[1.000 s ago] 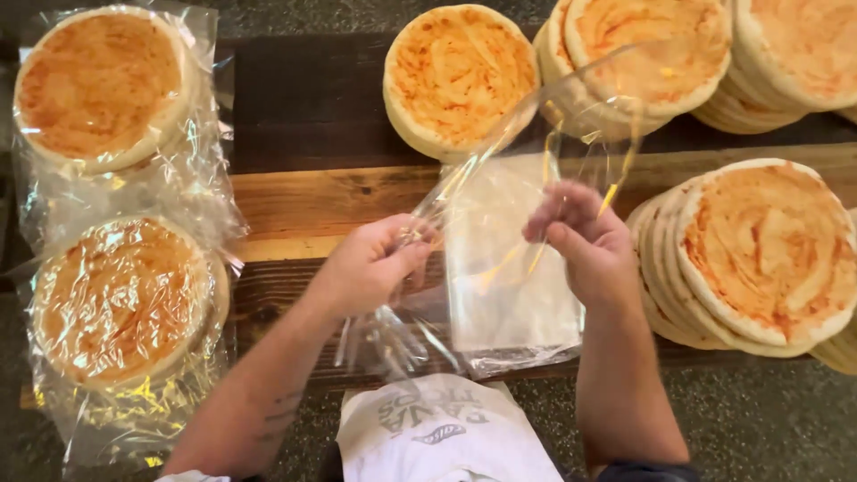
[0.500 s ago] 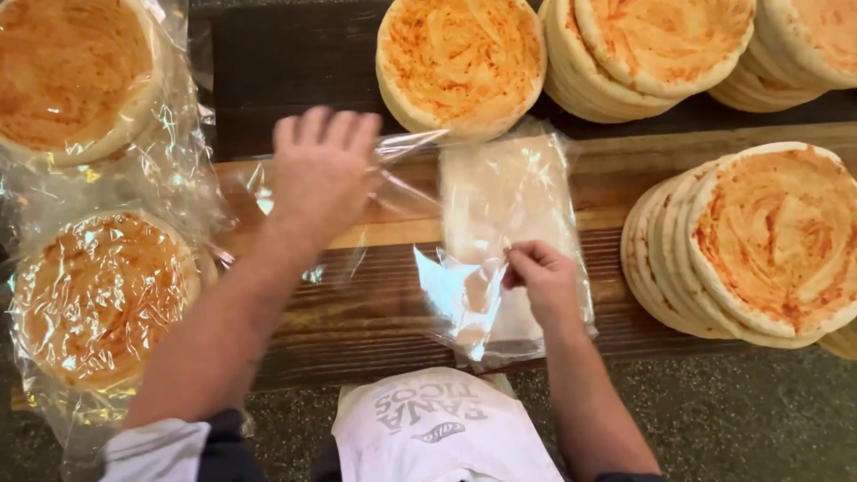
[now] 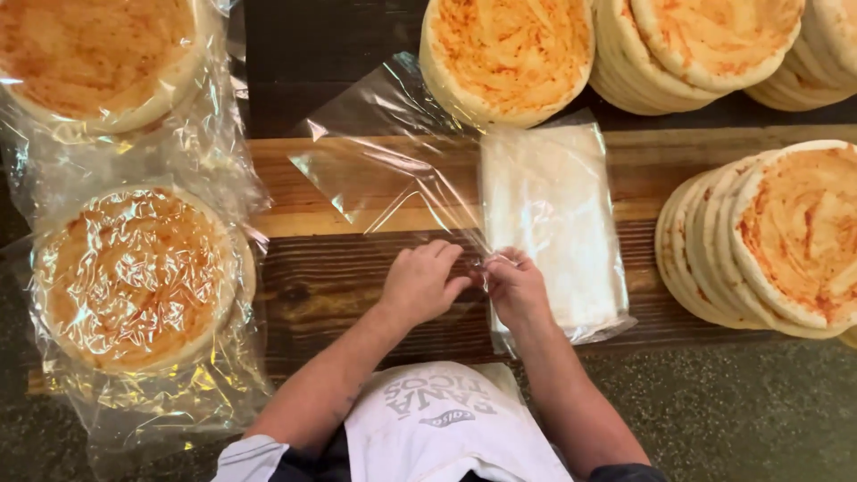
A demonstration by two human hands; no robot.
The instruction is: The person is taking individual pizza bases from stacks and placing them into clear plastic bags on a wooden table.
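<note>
Both hands meet at the near corner of a clear plastic bag that lies spread flat on the wooden board, reaching away and to the left from the grip. The left hand and right hand each pinch that corner with closed fingertips, nearly touching. Just right of the hands sits a stack of clear bags. Wrapped flatbreads lie to the left, unwrapped flatbreads to the right.
</note>
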